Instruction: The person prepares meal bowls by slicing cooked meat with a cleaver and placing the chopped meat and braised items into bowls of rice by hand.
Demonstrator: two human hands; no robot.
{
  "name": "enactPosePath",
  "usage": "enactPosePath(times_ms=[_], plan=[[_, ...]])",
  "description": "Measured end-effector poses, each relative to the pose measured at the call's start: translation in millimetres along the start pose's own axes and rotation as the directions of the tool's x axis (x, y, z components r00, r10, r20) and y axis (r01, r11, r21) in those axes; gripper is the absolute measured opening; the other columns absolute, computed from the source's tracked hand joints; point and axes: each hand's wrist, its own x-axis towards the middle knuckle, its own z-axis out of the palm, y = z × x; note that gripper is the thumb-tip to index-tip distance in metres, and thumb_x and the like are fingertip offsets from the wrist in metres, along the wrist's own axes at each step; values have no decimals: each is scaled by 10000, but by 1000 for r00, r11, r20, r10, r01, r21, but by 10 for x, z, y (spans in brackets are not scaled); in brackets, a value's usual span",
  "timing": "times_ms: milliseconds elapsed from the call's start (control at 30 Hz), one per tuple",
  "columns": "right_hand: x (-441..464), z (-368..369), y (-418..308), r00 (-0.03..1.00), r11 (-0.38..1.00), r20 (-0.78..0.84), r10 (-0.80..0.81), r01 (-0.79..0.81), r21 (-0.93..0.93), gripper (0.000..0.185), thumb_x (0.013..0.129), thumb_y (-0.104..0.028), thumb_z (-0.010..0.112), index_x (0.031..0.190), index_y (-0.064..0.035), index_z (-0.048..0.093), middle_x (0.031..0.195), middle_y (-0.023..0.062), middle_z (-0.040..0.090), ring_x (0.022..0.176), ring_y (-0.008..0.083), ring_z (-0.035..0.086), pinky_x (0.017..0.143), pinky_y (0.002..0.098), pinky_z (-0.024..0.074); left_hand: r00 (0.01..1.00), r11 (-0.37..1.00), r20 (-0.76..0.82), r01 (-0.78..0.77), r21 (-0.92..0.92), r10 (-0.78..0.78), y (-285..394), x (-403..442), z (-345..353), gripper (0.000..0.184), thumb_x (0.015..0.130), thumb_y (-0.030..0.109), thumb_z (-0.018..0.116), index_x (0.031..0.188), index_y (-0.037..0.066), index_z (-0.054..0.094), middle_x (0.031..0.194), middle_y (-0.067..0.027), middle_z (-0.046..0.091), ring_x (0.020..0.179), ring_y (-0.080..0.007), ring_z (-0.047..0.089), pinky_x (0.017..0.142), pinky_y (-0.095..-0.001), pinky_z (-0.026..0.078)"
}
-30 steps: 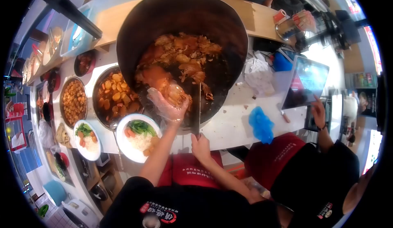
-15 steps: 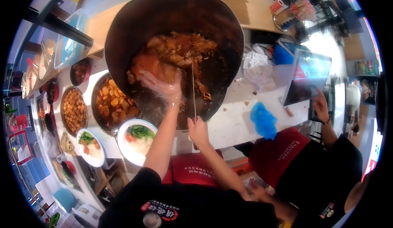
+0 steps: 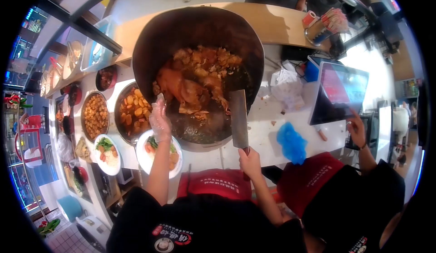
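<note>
One broad grey cleaver (image 3: 239, 120) grasped in right hand (image 3: 250, 164), gloved left hand (image 3: 160, 120) released, glossy reddish-brown meat (image 3: 185, 89)

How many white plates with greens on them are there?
2: one white plate lies partly behind the person's left forearm, the other plate just left of it. More could be hidden.

L arm (image 3: 157, 173) reaches fwd, forearm bare & close to straight up the view; L wrist (image 3: 161, 140) roughly in line w/ it. L hand (image 3: 160, 122), clear-gloved, is unclenched, fingers (image 3: 160, 103) extended fwd; palm direction hard to tell. R arm (image 3: 269, 200) is bent, its bare forearm slanting fwd & inward to R wrist (image 3: 257, 175). R hand (image 3: 250, 162), ungloved, is clenched in a fist grip. Hands well apart, L farther fwd than R.
</note>
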Motion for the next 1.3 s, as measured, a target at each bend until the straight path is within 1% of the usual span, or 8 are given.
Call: enactPosePath(times_ms=[167, 367, 467, 533, 867, 1067, 1133, 1300], plan=[[32, -190, -80, 998, 991, 39, 52, -57, 119, 237, 946, -158, 573, 757, -46, 485, 547, 16, 469, 376, 120, 437, 351, 285, 350, 926, 823, 169, -379, 424, 339, 301, -443, 307, 322, 905, 5, 539, 1206, 4, 653, 1176, -142, 680, 1057, -225, 658, 941, -317, 496], [66, -377, -43, 996, 982, 42, 83, -89, 169, 228, 952, -156, 569, 770, -55, 477, 539, 10, 449, 379, 113, 428, 344, 282, 343, 474, 404, 713, -869, 285, 517, 91, -308, 990, 388, 814, -22, 556, 1193, -2, 635, 1229, -205, 619, 1152, -346, 592, 979, -393, 483], [166, -460, 23, 998, 986, 44, 52, -58, 157, 224, 949, -155, 572, 774, -47, 483, 541, 10, 455, 386, 112, 434, 348, 282, 342, 419, 224, 826, -907, 358, 377, -94, 122, 1359, 498, 828, 36, 582, 1325, 32, 539, 1253, -191, 596, 1158, -356, 579, 1005, -430, 458], [210, -492, 81, 1000, 994, 24, -5, 2, 106, 223, 948, -156, 573, 776, -42, 487, 543, 10, 459, 390, 109, 436, 352, 281, 341, 474, -58, 853, -879, 473, -220, -65, 301, 1537, 515, 821, 93, 617, 1324, 45, 518, 1256, -184, 565, 1140, -359, 570, 962, -437, 475], [376, -565, -37, 1000, 1000, 30, -10, 11, -12, 250, 909, -205, 604, 825, 29, 579, 619, 114, 576, 524, 221, 567, 491, 349, 432, 334, -189, 890, -939, 287, -311, -3, 390, 1970, 266, 809, 178, 670, 1037, 42, 683, 1098, -167, 623, 1073, -344, 608, 796, -439, 552], [383, -660, -139, 1000, 999, 18, 22, -21, -40, 290, 889, -234, 616, 835, 51, 612, 666, 196, 635, 619, 327, 646, 594, 407, 489, 457, 77, 752, -830, 552, -475, 387, 393, 1995, 253, 782, 154, 681, 1009, 43, 687, 1006, -191, 640, 943, -335, 638, 805, -417, 527], [378, -686, -125, 1000, 998, 14, 15, -14, -53, 289, 889, -234, 616, 832, 49, 613, 668, 193, 637, 617, 325, 646, 594, 405, 490, 162, 282, 972, -937, 206, -173, 271, 382, 1799, 141, 794, 114, 632, 926, 70, 656, 912, -156, 647, 885, -352, 648, 737, -437, 539], [358, -735, -139, 1000, 1000, 10, 8, -7, -25, 283, 892, -219, 614, 828, 56, 611, 658, 185, 637, 592, 302, 641, 580, 397, 488, 183, 105, 973, -975, 198, -139, 206, -206, 1818, 113, 751, 87, 627, 844, 26, 647, 874, -117, 658, 895, -317, 645, 769, -427, 539]])
